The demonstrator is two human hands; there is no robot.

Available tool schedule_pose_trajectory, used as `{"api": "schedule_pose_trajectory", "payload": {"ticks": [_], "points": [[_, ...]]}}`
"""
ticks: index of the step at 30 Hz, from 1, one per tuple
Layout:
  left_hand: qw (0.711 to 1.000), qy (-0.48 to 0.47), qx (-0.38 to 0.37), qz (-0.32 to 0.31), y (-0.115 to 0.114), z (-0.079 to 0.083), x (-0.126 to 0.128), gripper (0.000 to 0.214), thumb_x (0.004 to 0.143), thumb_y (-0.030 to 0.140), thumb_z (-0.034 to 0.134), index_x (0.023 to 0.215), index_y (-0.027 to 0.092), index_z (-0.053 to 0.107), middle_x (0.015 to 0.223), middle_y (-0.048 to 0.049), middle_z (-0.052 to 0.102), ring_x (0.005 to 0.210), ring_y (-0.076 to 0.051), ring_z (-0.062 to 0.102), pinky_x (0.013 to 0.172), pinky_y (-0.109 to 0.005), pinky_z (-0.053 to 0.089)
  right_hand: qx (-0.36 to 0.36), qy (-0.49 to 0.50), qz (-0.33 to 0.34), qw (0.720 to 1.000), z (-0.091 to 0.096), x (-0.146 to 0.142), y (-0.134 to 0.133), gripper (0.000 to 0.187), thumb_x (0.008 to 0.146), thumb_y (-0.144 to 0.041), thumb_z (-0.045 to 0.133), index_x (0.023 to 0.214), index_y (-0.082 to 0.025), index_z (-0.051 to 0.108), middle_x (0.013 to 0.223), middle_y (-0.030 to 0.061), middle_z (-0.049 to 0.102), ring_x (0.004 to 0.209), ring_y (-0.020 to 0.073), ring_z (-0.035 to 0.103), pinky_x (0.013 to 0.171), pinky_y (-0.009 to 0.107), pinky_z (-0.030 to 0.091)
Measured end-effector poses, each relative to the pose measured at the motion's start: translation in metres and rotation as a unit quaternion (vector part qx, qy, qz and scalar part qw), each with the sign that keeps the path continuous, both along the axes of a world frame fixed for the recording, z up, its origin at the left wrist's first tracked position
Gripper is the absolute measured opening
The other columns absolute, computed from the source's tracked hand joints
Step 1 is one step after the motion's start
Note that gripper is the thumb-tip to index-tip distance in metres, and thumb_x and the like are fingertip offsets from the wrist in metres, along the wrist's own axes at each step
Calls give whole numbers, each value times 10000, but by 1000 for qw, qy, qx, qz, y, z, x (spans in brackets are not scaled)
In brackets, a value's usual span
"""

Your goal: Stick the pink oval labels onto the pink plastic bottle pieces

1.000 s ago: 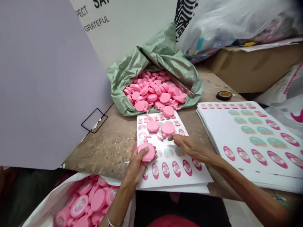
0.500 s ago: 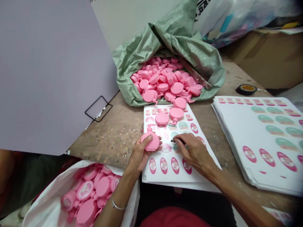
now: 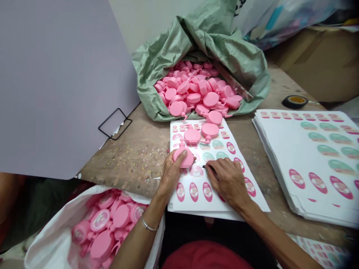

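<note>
I have a pink bottle (image 3: 183, 157) in my left hand (image 3: 170, 172), thumb pressed across its flat face and fingers curled beneath, its pump pointing away from me. Just to its right, the fingers of my right hand (image 3: 228, 181) are closed around a small dark tool (image 3: 204, 166), mostly hidden by them; I can't tell whether its tip touches the sheet (image 3: 193, 207) under both hands. Just beyond my left fingers, two more bottles (image 3: 192, 136) lie on that sheet among printed stickers. Farther out, a green sack (image 3: 151, 71) gapes, heaped with others. Right of my right hand sits a paper stack (image 3: 276, 149), with a tape roll (image 3: 295, 101) past its far edge. Below my left wrist, a white bag (image 3: 52, 239) holds more bottles, some bearing round labels.
</note>
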State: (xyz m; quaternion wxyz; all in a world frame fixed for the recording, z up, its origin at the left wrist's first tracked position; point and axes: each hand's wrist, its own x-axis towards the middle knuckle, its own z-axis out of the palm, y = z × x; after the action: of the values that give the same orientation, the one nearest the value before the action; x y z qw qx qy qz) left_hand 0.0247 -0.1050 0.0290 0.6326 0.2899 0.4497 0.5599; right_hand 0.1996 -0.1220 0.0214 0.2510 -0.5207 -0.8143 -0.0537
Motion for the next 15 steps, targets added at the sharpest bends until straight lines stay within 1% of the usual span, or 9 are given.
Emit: {"api": "schedule_pose_trajectory", "payload": {"ticks": [7,10,13,15], "points": [[1000,-1,-7,2,2,0,1,370,775,386,707,1010,119,608,801,-65,679,755,-207,701,659,-267,522,-59,83,36,994,-6,5,6,129,876,-247,557,779,-177,605,697,27,611,696,180,511,675,327,300],[1000,14,1,3,1,0,1,379,763,399,715,1003,123,613,811,-71,683,744,-207,701,640,-261,518,-75,97,24,992,-8,3,9,154,842,-316,616,771,-181,597,705,25,623,689,179,520,671,326,310],[1000,21,-3,5,1,1,2,396,756,410,719,1009,123,615,830,-79,691,730,-196,698,653,-261,521,-59,110,19,992,-4,0,6,198,822,-362,645,758,-183,590,686,25,631,667,175,527,666,330,327],[1000,12,-8,11,1,1,1,395,764,405,714,1019,124,606,847,-81,691,737,-188,697,667,-256,526,-30,131,41,990,5,-1,2,195,817,-356,651,743,-187,588,671,26,631,658,176,535,676,341,352]]}}
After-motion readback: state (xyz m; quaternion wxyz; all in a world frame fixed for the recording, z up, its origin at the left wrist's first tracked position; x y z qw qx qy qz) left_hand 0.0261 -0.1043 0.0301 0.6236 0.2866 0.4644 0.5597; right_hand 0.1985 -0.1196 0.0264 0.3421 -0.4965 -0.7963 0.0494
